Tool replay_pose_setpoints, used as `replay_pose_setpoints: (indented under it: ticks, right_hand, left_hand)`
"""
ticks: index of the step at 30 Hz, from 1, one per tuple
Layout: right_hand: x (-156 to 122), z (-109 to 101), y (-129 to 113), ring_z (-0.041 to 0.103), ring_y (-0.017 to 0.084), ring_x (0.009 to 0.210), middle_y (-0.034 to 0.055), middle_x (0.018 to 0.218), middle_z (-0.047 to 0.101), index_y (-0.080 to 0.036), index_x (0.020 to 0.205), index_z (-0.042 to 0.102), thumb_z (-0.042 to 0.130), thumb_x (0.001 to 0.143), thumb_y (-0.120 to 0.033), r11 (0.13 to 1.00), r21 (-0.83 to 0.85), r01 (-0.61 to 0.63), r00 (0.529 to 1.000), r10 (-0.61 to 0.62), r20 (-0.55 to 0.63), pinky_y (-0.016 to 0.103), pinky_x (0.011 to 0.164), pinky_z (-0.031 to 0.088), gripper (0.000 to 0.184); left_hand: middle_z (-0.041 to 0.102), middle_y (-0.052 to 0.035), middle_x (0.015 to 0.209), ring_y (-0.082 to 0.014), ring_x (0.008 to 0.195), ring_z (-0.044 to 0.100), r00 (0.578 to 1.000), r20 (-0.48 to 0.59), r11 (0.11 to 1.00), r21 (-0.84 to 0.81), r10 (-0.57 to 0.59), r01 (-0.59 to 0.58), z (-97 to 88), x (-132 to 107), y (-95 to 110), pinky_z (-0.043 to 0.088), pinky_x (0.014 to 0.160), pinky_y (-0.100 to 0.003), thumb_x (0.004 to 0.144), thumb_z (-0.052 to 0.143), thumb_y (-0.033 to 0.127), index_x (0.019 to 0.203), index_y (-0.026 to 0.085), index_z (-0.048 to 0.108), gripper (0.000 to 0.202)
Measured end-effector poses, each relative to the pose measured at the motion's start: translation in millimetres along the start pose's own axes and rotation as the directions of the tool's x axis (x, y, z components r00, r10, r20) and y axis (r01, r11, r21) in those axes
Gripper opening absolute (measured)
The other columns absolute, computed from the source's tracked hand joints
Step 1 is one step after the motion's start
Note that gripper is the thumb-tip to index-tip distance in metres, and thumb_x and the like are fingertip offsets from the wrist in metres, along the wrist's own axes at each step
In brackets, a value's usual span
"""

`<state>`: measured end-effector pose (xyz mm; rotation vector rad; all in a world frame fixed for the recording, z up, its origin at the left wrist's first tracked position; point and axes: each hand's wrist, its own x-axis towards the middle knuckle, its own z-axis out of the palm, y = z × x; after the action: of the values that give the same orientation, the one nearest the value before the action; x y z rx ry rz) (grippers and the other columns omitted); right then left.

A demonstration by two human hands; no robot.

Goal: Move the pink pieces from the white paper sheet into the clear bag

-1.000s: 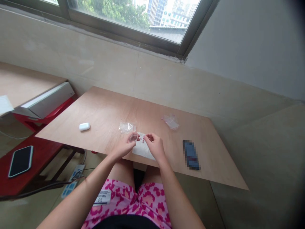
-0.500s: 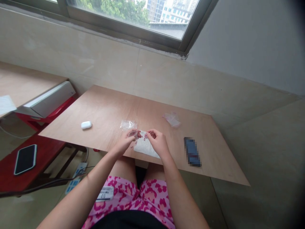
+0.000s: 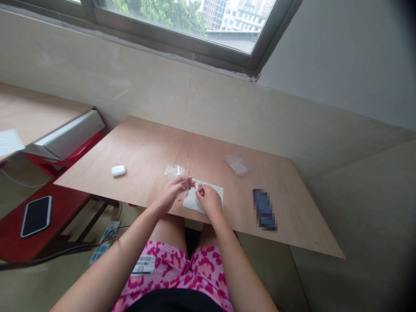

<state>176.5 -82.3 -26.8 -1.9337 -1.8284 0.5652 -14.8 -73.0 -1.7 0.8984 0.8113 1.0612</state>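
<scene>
Pieces (image 3: 200,187), tiny and red, lie in a loose cluster near the upper edge of a white paper sheet (image 3: 194,203); from here I cannot confirm their exact kind. The sheet rests on a plywood table (image 3: 139,149), which stands below a tiled wall (image 3: 107,73) and a window (image 3: 182,26). The left hand (image 3: 170,196), at the sheet's left edge, is closed on the lower corner of a clear plastic bag (image 3: 176,171); I cannot read what is inside the bag. The right hand (image 3: 208,201) is over the sheet, its fingertips (image 3: 199,192) pinched together at the pieces; I cannot tell whether they have hold of one. A second clear plastic bag (image 3: 236,164) lies just beyond the sheet's far right corner, its contents also unreadable. Well left of the sheet sits a white earbud case (image 3: 118,170); well right, a pixelated blue object (image 3: 264,209).
</scene>
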Motion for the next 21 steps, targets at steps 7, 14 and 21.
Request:
replay_pose_setpoints:
  ticks: [7, 14, 21]
  right_hand:
    - [-2, -29, -20, 0.066, 0.019, 0.072, 0.0036, 0.081, 0.074, -0.020, 0.085, 0.071, 0.064, 0.091, -0.034, 0.908, 0.418, 0.029, 0.999, -0.016, -0.036, 0.027, 0.068, 0.049, 0.017]
    - [-16, -82, -79, 0.066, 0.017, 0.069, 0.0027, 0.078, 0.073, -0.020, 0.095, 0.074, 0.063, 0.093, -0.037, 0.806, 0.544, 0.236, 0.967, -0.248, -0.053, 0.027, 0.065, 0.049, 0.021]
    - [-23, -87, -63, 0.061, 0.017, 0.062, 0.0009, 0.068, 0.068, -0.020, 0.093, 0.076, 0.060, 0.093, -0.034, 0.892, 0.426, 0.151, 0.985, -0.100, -0.139, 0.026, 0.059, 0.043, 0.021]
  left_hand:
    - [0.072, -0.0080, 0.104, -0.0252, 0.104, 0.067, 1.000, -0.020, 0.984, 0.177, 0.018, -0.014, -1.7, -4, 5, 0.053, 0.085, -0.035, 0.077, 0.061, 0.019, 0.110, 0.020, 0.068, 0.034]
    - [0.073, -0.0076, 0.105, -0.0250, 0.098, 0.066, 0.996, 0.064, 0.946, 0.322, -0.056, 0.032, 14.6, -16, 19, 0.049, 0.070, -0.030, 0.077, 0.058, 0.015, 0.113, 0.022, 0.066, 0.038]
    - [0.072, -0.0081, 0.111, -0.0236, 0.098, 0.066, 0.996, 0.034, 0.957, 0.282, -0.083, 0.070, 11.5, -16, 18, 0.044, 0.057, -0.024, 0.079, 0.059, 0.017, 0.119, 0.022, 0.067, 0.041]
